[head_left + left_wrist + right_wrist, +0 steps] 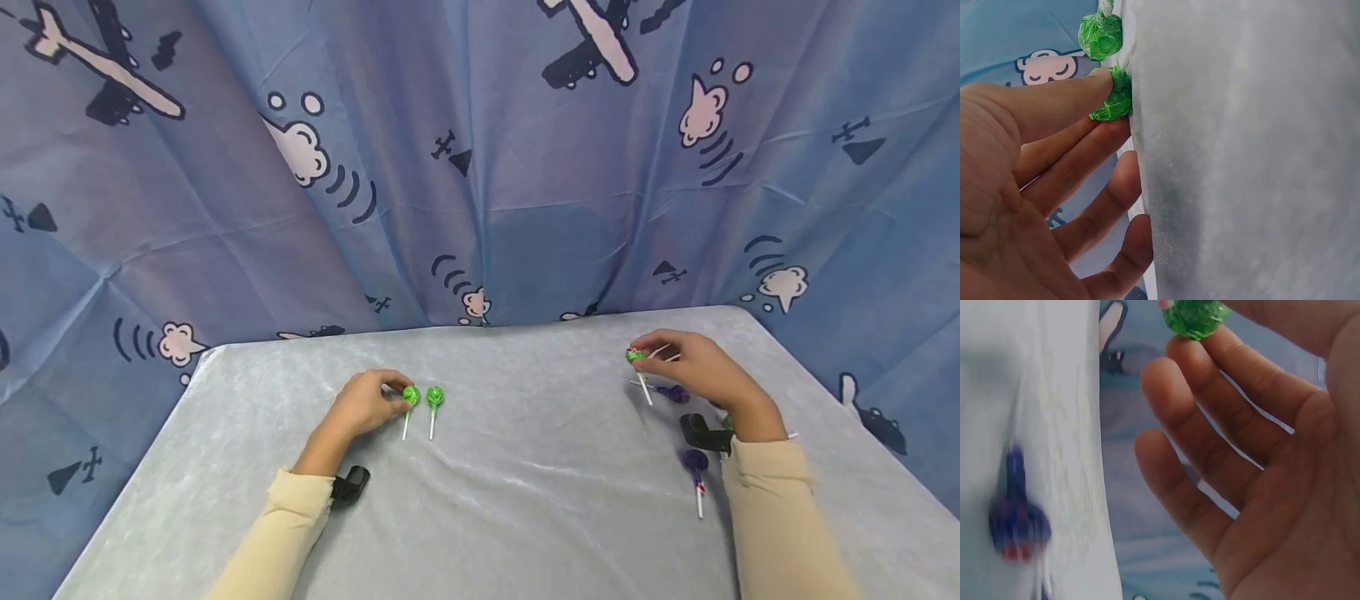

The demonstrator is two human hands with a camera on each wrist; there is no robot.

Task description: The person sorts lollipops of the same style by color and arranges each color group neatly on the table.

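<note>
My left hand [367,404] pinches the head of a green-wrapped lollipop [1116,103] between thumb and fingers, its white stick pointing toward me on the cloth. Just right of it lies a second green lollipop [435,396], apart from the hand. Over at the right, my right hand [693,367] holds another green lollipop [1194,320] by its head, with the stick slanting down. Beneath that hand lies a purple lollipop [677,393]. White sticks show by the right fingers, but which lollipops they belong to is hidden.
Nearer me on the right lies another purple lollipop [695,461]. A green one [727,422] is partly covered by the right wrist's black camera [705,433]. Pale cloth covers the table [510,500]; a blue patterned curtain [480,167] hangs behind its far edge.
</note>
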